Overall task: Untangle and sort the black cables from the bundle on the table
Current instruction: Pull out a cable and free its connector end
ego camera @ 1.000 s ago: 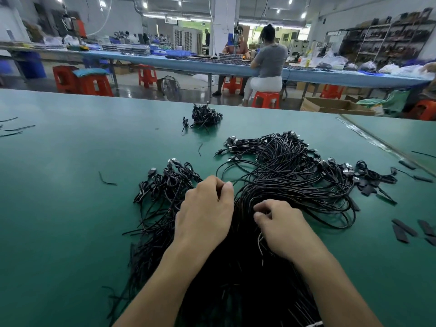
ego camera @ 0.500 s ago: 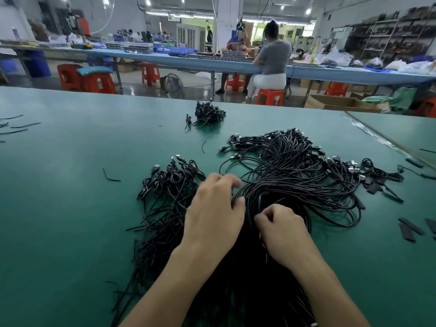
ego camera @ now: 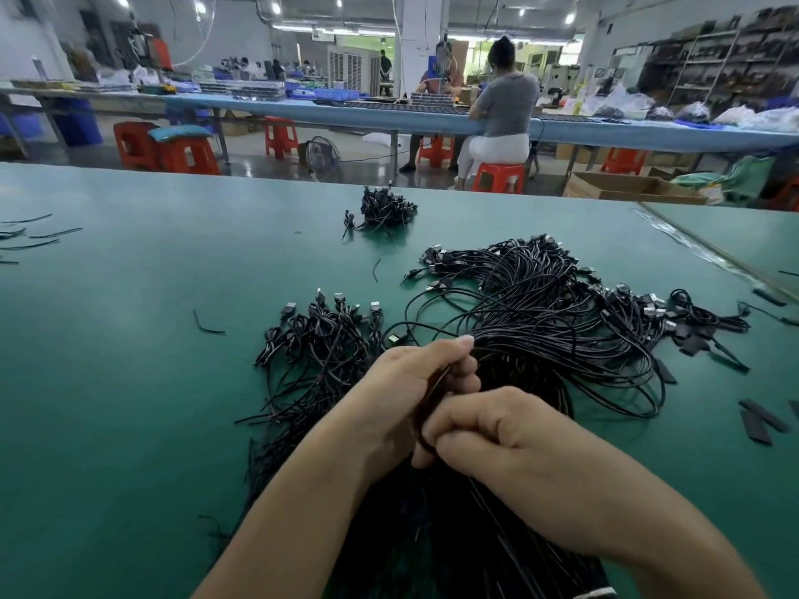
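cable bundle cropped below, distant shelves indistinct

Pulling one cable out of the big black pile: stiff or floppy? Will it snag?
Probably floppy: the cables lie in loose loops and bend where the left hand and right hand pinch them. Likely to snag: loops interlace, plugs stick out.

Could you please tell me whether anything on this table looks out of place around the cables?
Nothing looks damaged, but a few bits lie astray: a short cable offcut alone left of the cable bundle, flat black strips scattered at the right, and loose strands far off to the left.
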